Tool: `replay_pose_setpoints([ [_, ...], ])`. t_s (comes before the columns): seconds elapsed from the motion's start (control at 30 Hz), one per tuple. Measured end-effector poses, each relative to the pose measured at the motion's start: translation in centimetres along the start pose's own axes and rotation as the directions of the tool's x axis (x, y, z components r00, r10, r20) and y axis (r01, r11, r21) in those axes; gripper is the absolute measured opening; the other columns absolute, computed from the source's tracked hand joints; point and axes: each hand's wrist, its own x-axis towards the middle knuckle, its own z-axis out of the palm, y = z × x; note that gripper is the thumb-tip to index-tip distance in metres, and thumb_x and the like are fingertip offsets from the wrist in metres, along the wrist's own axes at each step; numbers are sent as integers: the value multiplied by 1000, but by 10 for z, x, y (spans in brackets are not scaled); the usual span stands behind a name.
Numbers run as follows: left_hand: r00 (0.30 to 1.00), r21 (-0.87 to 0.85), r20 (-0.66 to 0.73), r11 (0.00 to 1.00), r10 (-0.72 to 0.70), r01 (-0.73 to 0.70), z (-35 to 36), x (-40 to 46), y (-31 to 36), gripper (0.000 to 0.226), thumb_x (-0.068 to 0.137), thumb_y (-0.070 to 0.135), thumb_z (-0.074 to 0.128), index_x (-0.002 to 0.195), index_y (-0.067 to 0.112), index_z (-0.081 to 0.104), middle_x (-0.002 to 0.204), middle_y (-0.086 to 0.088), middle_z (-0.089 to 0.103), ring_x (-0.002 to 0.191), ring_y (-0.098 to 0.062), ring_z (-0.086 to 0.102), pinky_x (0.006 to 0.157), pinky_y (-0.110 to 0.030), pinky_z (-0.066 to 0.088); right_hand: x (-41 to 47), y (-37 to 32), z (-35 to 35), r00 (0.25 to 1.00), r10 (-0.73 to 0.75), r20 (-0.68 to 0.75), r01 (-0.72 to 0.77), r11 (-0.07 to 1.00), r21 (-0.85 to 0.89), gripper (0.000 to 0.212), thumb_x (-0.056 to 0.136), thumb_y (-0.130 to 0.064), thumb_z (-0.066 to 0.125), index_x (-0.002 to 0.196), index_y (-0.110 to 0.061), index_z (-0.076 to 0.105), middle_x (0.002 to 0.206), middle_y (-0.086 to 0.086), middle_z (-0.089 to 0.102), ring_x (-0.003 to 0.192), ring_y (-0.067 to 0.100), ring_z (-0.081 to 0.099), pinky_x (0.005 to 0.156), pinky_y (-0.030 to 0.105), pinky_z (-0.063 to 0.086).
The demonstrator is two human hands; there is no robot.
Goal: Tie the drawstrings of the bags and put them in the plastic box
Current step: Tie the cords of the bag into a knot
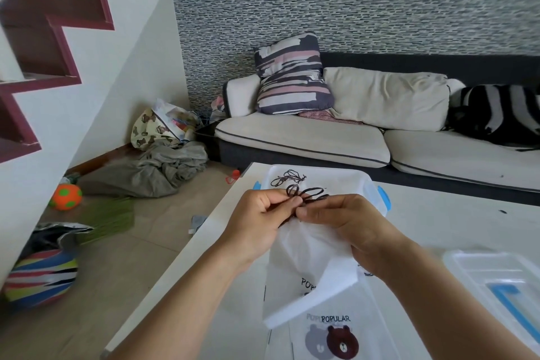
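I hold a white drawstring bag (309,266) above the white table (438,219). My left hand (257,222) and my right hand (342,219) meet at its gathered mouth, both pinching the dark brown drawstring (306,194), whose loops stick up between my fingers. Beneath it another white bag with two bear faces and "POPULAR" (333,336) lies flat on the table. The clear plastic box with blue latches (377,193) stands just beyond my hands; a bag with dark strings (287,178) lies inside it.
The box's clear lid with a blue handle (496,280) lies at the right on the table. A sofa with cushions (350,137) stands behind. On the floor at the left are a pile of cloth (152,172), an orange ball (65,196) and a striped ball (41,275).
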Motion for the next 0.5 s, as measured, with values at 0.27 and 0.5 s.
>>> replay_pose_setpoints([
  [0.27, 1000, 6, 5, 1000, 8, -8, -6, 1, -1, 25, 99, 20, 62, 79, 12, 76, 77, -2, 66, 75, -12, 54, 75, -32, 42, 0, -3, -4, 996, 11, 83, -17, 998, 65, 34, 73, -8, 76, 102, 9, 74, 102, 24, 75, 89, 28, 73, 75, 30, 60],
  [0.5, 996, 127, -23, 989, 81, -78, -4, 1, -2, 27, 95, 30, 64, 83, 9, 74, 90, -24, 63, 76, -15, 52, 74, -33, 41, 4, 1, 7, 980, -168, -106, 141, 964, -226, 8, 78, -2, 80, 74, -9, 79, 73, 9, 75, 59, 11, 57, 56, 19, 46],
])
